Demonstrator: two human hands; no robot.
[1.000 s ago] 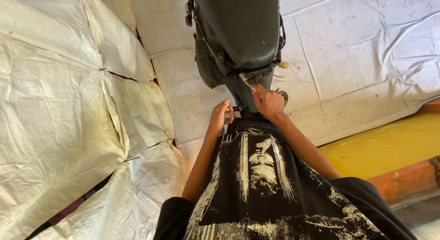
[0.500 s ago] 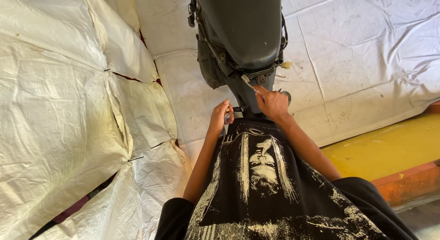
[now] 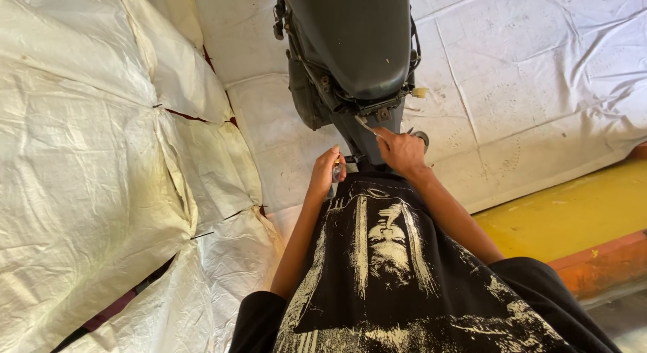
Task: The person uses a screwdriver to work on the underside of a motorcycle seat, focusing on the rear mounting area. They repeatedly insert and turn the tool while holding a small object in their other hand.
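A dark grey scooter body (image 3: 357, 43) stands in front of me, its tail end with exposed wires and brackets (image 3: 377, 110) facing me. My right hand (image 3: 402, 152) is closed on a thin metal tool (image 3: 364, 126) whose tip reaches into the bracket area under the tail. My left hand (image 3: 326, 172) is a little lower and to the left, beside the dark stem below the tail, with its fingers closed on a small shiny metal part (image 3: 336, 171). My black printed shirt (image 3: 384, 258) hides what lies below both hands.
White woven sheets (image 3: 101, 157) stitched together cover the left side and the ground behind the scooter (image 3: 539, 90). A yellow floor strip (image 3: 573, 211) with an orange curb (image 3: 606, 262) runs along the right. A small pale connector (image 3: 420, 92) hangs at the scooter's right side.
The view has shifted slightly. Both hands stay at the scooter's tail, with the right hand's tool still in the bracket area.
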